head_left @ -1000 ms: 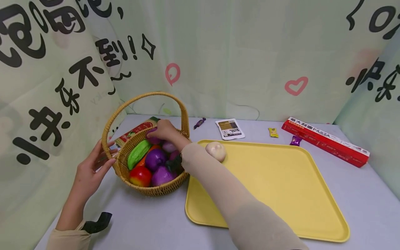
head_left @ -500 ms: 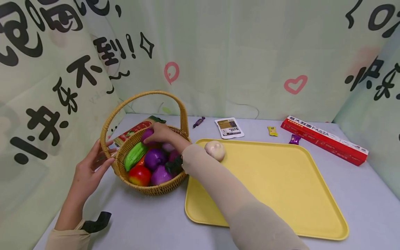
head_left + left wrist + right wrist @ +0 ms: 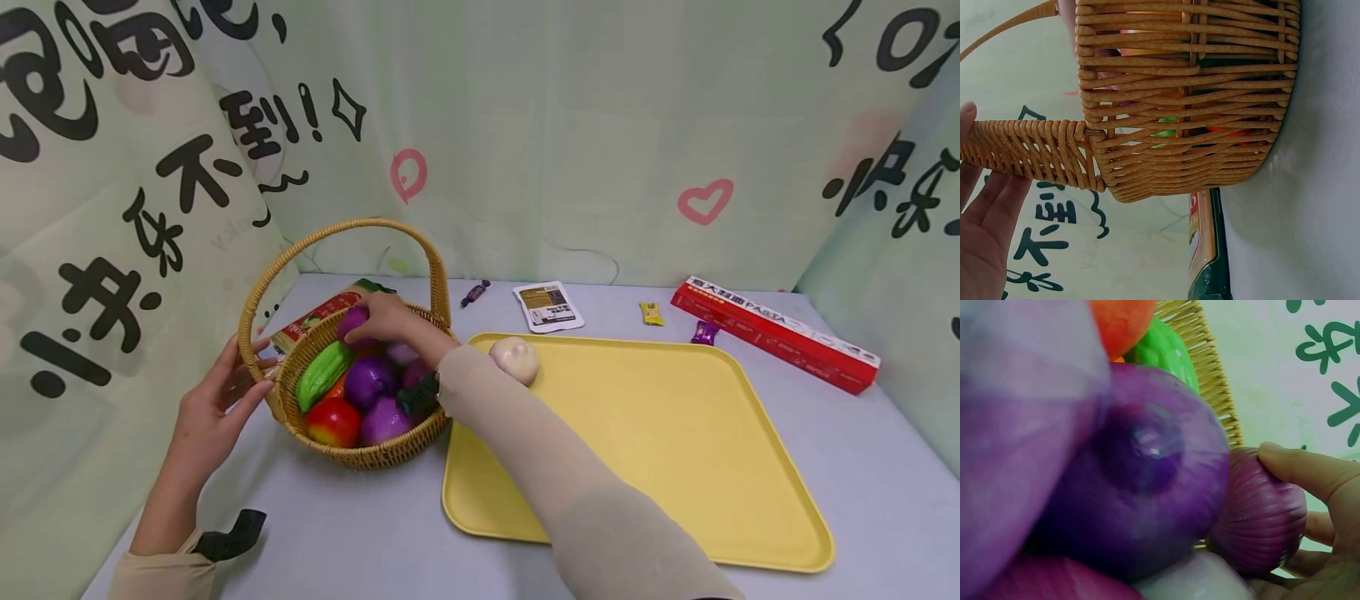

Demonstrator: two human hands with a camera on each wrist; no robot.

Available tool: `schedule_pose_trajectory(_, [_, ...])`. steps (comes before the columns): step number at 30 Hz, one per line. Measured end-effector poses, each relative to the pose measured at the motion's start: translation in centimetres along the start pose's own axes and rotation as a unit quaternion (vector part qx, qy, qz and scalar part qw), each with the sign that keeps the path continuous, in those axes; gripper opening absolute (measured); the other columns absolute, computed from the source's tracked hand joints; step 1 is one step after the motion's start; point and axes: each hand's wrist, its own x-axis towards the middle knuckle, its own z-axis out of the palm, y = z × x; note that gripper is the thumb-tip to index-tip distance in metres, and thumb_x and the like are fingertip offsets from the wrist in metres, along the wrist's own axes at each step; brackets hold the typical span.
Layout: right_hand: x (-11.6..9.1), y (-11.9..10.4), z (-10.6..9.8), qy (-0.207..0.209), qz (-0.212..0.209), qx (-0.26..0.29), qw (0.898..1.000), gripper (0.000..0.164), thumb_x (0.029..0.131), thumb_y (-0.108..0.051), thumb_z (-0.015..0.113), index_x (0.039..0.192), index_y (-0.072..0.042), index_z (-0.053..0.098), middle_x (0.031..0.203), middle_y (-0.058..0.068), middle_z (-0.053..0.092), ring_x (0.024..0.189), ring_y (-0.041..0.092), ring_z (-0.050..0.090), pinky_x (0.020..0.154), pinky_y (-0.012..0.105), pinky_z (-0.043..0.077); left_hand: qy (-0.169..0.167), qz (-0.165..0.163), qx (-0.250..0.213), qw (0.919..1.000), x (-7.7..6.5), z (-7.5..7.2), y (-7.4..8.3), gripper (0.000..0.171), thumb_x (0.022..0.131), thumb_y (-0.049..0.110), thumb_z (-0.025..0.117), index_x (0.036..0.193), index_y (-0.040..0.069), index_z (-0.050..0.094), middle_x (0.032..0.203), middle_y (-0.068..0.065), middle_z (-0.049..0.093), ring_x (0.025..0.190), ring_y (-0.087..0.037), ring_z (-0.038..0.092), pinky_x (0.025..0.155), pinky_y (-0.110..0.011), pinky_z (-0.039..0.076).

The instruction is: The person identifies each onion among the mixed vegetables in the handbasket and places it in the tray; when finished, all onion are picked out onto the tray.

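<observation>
My left hand [image 3: 213, 408] grips the side of the wicker basket [image 3: 378, 457] where its handle meets the rim; in the left wrist view the fingers [image 3: 1007, 203] lie under the woven handle [image 3: 1029, 147] and the thumb above. My right hand [image 3: 393, 321] reaches inside and holds a purple onion [image 3: 354, 323], a ribbed one in the right wrist view, between thumb and fingers. Around it in the basket lie a green bitter melon [image 3: 324, 375], a red-yellow fruit [image 3: 333, 422], a dark purple round vegetable [image 3: 371, 382] and a lighter purple one [image 3: 386, 421]. My right wrist hides part of the contents.
A yellow tray [image 3: 660, 450] lies right of the basket, with a whitish bulb [image 3: 515, 360] at its far left corner. Behind are wrapped candies, a white pouch [image 3: 547, 307] and a long red pasta box [image 3: 776, 333]. A red-green packet [image 3: 330, 312] lies behind the basket.
The right hand has shifted slightly left in the basket with the onion, which shows more between its fingers. The left hand stays on the handle. The bitter melon has shifted slightly.
</observation>
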Motion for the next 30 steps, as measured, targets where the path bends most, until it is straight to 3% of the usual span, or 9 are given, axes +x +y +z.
schedule_pose_trajectory(8, [-0.2,0.0,-1.3,0.026,-0.035,-0.026,0.999,0.064,0.082,-0.035,0.071,0.137,-0.011,0.049,0.126,0.007,0.060,0.107,0.017,0.059,0.085,0.020,0.048,0.003,-0.003,0.003,1.0000,0.0,0.0,0.0,0.077,0.087,0.006,0.065,0.147,0.034,0.028,0.124,0.038,0.045,0.105,0.023,0.048,0.080,0.003,0.040])
schedule_pose_trajectory(14, [-1.4,-0.1,-2.9,0.026,-0.057,-0.019,0.998,0.063,0.082,-0.035,0.071,0.137,-0.012,0.049,0.129,0.006,0.058,0.108,0.017,0.059,0.086,0.022,0.049,-0.002,0.000,-0.003,1.0000,0.0,0.0,0.0,0.076,0.087,0.006,0.065,0.147,0.033,0.028,0.124,0.037,0.046,0.106,0.023,0.048,0.080,0.003,0.040])
schedule_pose_trajectory(30, [-7.4,0.8,-7.2,0.045,-0.129,-0.027,0.990,0.062,0.080,-0.031,0.074,0.136,-0.014,0.050,0.133,0.005,0.055,0.111,0.018,0.058,0.087,0.026,0.053,-0.026,0.001,-0.047,0.9986,0.3,-0.3,0.0,0.068,0.088,0.001,0.062,0.146,0.024,0.035,0.123,0.029,0.052,0.107,0.016,0.052,0.081,0.000,0.043])
